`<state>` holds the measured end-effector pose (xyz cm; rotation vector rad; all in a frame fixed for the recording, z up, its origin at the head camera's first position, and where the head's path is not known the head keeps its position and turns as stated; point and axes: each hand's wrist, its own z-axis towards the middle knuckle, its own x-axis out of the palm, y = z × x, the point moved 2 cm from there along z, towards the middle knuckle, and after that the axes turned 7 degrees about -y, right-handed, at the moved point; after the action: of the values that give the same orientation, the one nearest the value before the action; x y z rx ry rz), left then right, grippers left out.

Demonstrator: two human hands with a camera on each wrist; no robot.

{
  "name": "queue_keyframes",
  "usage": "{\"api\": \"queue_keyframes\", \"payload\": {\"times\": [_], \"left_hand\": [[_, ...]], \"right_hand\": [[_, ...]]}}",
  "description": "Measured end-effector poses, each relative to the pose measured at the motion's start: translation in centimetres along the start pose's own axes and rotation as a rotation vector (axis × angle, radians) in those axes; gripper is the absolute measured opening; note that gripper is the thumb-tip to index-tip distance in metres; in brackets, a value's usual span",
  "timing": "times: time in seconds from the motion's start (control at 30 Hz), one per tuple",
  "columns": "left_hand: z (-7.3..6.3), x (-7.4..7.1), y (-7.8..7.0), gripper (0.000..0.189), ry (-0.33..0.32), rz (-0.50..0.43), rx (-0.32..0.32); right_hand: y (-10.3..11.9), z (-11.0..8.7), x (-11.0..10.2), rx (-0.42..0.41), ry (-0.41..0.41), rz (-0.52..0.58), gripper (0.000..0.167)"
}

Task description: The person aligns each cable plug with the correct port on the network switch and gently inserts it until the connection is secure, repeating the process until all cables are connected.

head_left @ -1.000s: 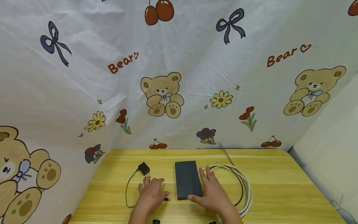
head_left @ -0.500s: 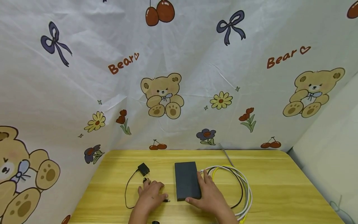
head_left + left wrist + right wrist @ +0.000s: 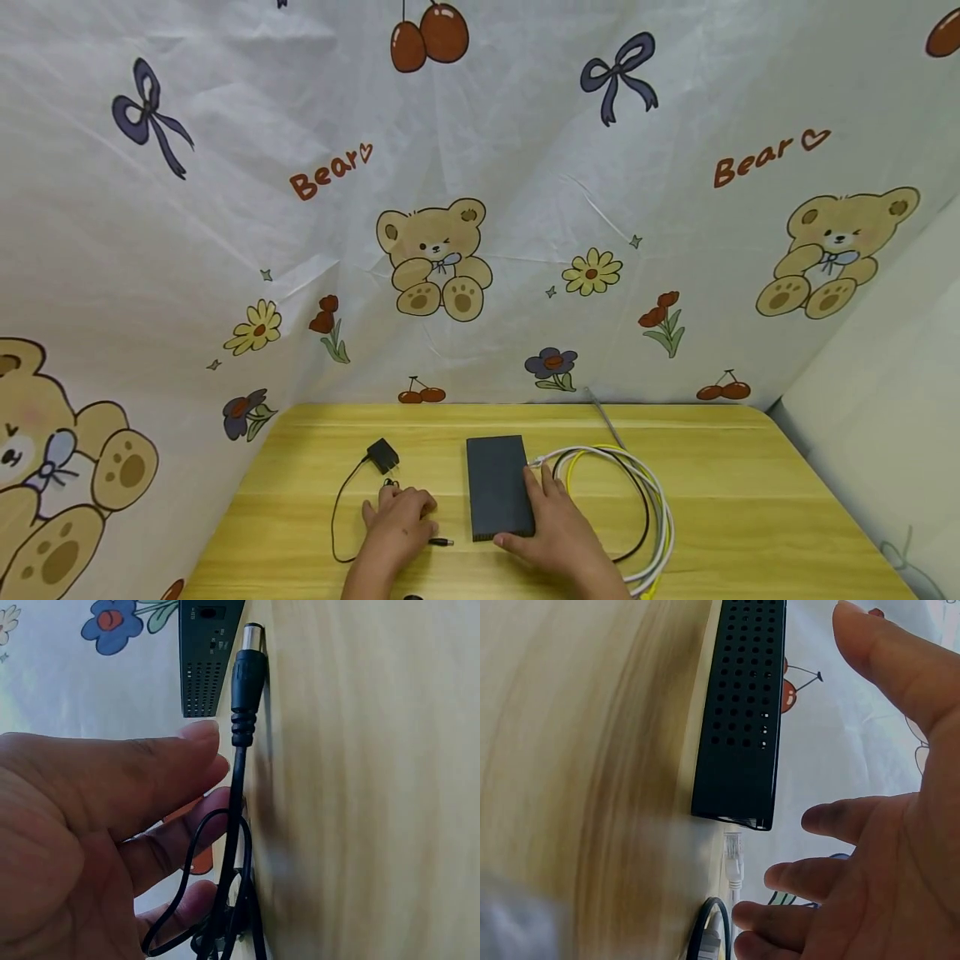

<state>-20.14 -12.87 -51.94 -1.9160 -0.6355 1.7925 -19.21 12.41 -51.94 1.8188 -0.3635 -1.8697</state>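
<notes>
Black box (image 3: 497, 483) between left hand (image 3: 400, 527) and right hand (image 3: 557, 525), nearer right.

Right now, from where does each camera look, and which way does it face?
Head: worn on the head, facing forward and down to the table, black box and printed cloth; left hand and right hand show.
Left wrist: on that wrist, image sideways, facing the black plug, black box beyond; part of the left hand shows.
Right wrist: on that wrist, image sideways, facing the black box's holed side; part of the right hand shows.
Shared: both wrist views show black box, table and printed cloth.
</notes>
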Motion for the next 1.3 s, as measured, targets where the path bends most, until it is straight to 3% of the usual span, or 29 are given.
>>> {"api": "queue_keyframes", "payload": {"times": [0.37, 0.67, 1.3], "left_hand": [[-0.06, 0.46, 0.36, 0.017, -0.002, 0.017, 0.011], [-0.25, 0.59, 0.35, 0.022, -0.068, 0.061, 0.040], [-0.27, 0.91, 0.36, 0.034, -0.093, 0.019, 0.062]], "right_hand": [[-0.15, 0.15, 0.31, 0.016, 0.045, 0.009, 0.112], [-0.16, 0.24, 0.42, 0.020, 0.059, 0.008, 0.110], [-0.10, 0.50, 0.73, 0.019, 0.075, -0.021, 0.096]]}}
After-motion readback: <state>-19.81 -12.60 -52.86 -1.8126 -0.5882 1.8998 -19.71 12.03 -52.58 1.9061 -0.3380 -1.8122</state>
